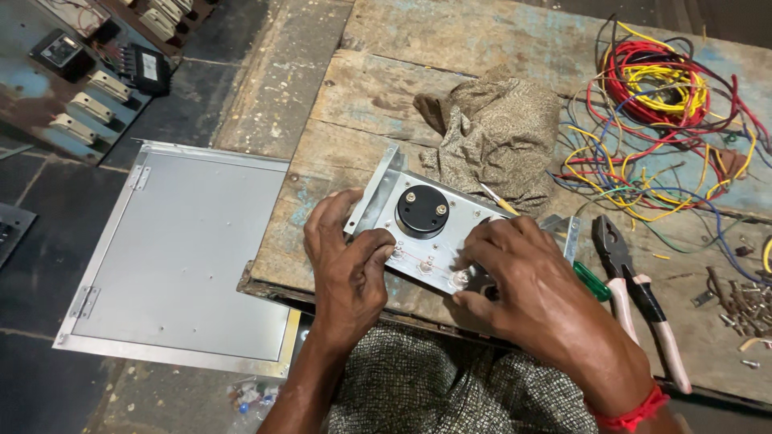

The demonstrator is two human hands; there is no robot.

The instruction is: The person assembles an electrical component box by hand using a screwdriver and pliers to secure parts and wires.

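On the wooden bench (515, 104), metal bracket (386, 189) runs upper-L to lower-R under both hands: L hand (347, 269) fingers pinch its near edge, R hand (535, 281) fingers curled on small fitting.

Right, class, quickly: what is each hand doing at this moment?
Left hand: fingers curled, pressing on the metal panel at its left end.
Right hand: closed over the panel's lower right part; what its fingers pinch cannot be told.

A crumpled brown cloth (492, 128) lies mid-surface. Tangled coloured wires (655, 112) fill the far right corner. Pliers (639, 293) with pale handles rest near loose screws (744, 309) at the right edge. A grey metal door panel (181, 257) lies on the floor.
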